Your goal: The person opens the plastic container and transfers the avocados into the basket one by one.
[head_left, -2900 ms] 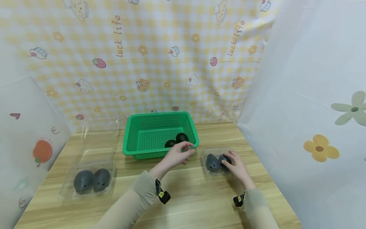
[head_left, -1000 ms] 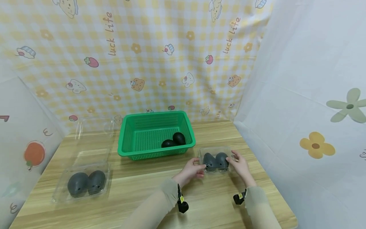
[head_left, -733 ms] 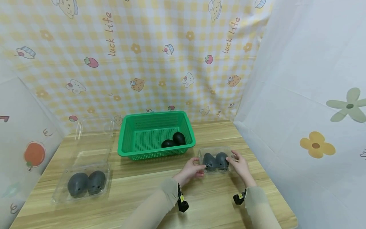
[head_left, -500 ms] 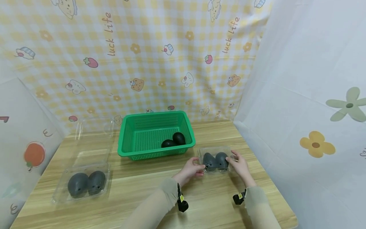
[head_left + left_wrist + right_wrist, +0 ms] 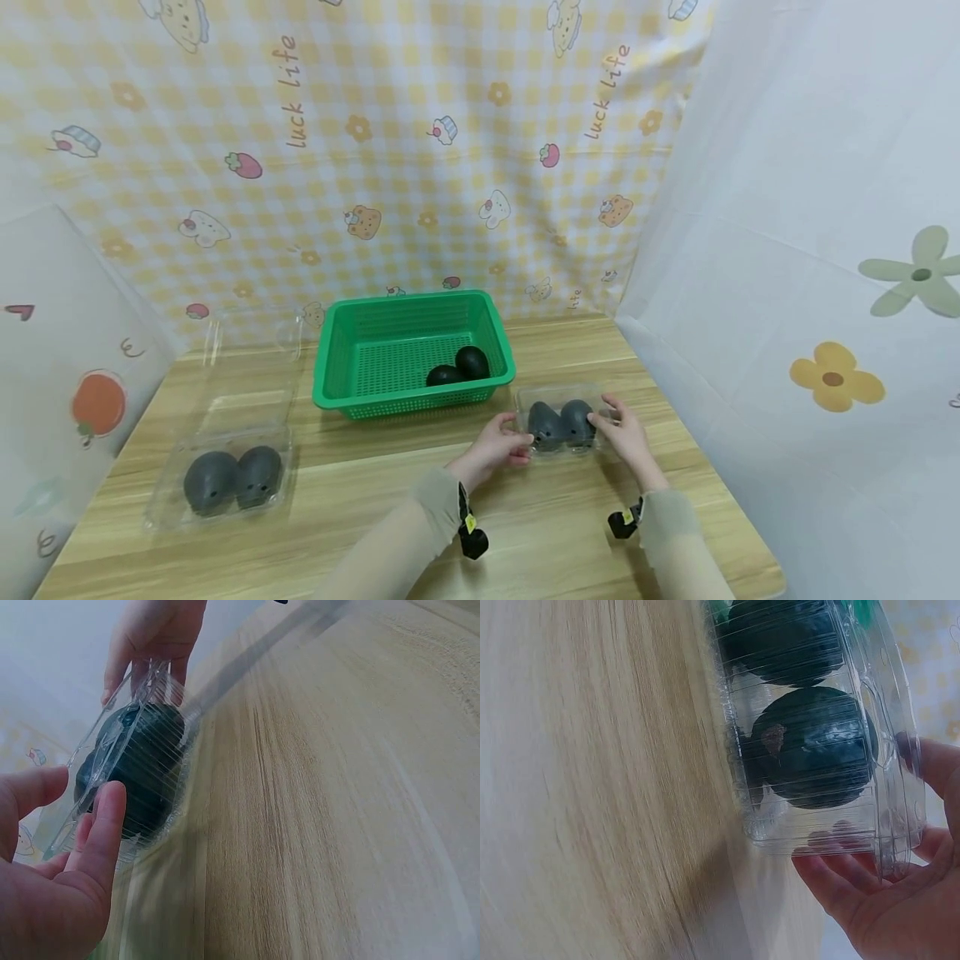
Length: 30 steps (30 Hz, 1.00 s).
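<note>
A clear plastic clamshell box (image 5: 558, 395) with its lid down stands at the right of the table. Inside it two dark avocados (image 5: 546, 427) lie side by side. My left hand (image 5: 491, 448) holds the box by its left end, thumb on the upper side and fingers lower down. At the other end my right hand (image 5: 624, 433) grips it, its thumb on the lid and its fingers against the end wall (image 5: 832, 844). In the left wrist view the box's underside (image 5: 161, 832) is close over the wooden table.
Behind, in the middle, a green plastic basket (image 5: 324, 367) contains two dark avocados (image 5: 472, 362). At the left another clear clamshell (image 5: 161, 496) stands with its lid (image 5: 251, 342) raised, two avocados (image 5: 212, 482) in it. A patterned cloth hangs behind the wooden table (image 5: 360, 542).
My left hand has come from the basket's front rim to the box's left end. The right hand has stayed on the box, which has shifted slightly left with both hands.
</note>
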Each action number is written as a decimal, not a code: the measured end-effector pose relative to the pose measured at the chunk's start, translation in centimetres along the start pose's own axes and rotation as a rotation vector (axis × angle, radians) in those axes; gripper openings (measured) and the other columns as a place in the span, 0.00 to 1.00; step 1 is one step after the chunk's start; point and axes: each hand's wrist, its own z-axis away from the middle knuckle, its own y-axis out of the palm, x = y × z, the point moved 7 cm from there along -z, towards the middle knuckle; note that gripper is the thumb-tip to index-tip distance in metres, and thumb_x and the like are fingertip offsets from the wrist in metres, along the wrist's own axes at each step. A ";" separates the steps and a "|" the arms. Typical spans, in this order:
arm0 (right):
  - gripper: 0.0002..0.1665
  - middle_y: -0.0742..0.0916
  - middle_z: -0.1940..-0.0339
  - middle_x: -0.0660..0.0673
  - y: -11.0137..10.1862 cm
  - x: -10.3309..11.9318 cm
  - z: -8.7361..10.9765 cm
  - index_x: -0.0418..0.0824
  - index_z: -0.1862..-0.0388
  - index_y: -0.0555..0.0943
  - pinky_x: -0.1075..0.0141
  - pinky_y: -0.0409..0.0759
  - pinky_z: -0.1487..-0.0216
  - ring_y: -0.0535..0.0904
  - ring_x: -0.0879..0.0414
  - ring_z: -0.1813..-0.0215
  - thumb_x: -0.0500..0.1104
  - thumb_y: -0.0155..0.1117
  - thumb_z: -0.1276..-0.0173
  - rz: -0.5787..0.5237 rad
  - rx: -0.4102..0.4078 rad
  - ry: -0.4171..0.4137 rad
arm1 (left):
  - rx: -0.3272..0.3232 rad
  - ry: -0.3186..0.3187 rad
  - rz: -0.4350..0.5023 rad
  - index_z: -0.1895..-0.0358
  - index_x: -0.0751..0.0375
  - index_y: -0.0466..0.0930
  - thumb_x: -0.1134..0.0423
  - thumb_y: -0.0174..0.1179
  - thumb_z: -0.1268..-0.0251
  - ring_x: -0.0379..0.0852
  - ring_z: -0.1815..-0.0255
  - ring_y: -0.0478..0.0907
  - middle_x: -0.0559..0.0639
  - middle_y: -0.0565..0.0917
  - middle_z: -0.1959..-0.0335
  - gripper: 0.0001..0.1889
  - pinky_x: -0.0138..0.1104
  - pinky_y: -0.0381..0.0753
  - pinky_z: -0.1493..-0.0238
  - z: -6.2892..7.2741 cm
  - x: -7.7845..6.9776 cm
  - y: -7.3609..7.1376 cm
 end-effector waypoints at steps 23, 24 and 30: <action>0.31 0.76 0.42 0.25 2.6 1.8 0.9 0.30 0.29 0.62 0.51 0.80 0.51 0.73 0.34 0.41 0.34 0.54 0.29 -0.107 0.022 -0.051 | 0.012 0.004 0.031 0.28 0.72 0.50 0.73 0.60 0.36 0.44 0.71 0.80 0.58 0.79 0.62 0.37 0.36 0.85 0.65 2.4 0.1 -2.8; 0.31 0.76 0.42 0.25 2.8 1.8 0.9 0.30 0.29 0.62 0.51 0.80 0.51 0.73 0.35 0.41 0.34 0.54 0.30 -0.107 0.022 -0.055 | 0.010 0.002 0.031 0.28 0.72 0.50 0.73 0.60 0.37 0.44 0.71 0.80 0.58 0.79 0.62 0.37 0.36 0.85 0.65 2.5 0.1 -3.0; 0.32 0.76 0.42 0.25 3.4 2.2 1.3 0.30 0.29 0.62 0.50 0.79 0.48 0.72 0.35 0.41 0.34 0.55 0.30 -0.129 0.035 -0.056 | -0.001 -0.011 0.042 0.28 0.72 0.50 0.73 0.61 0.37 0.44 0.72 0.79 0.58 0.79 0.63 0.38 0.35 0.84 0.66 3.1 0.1 -3.7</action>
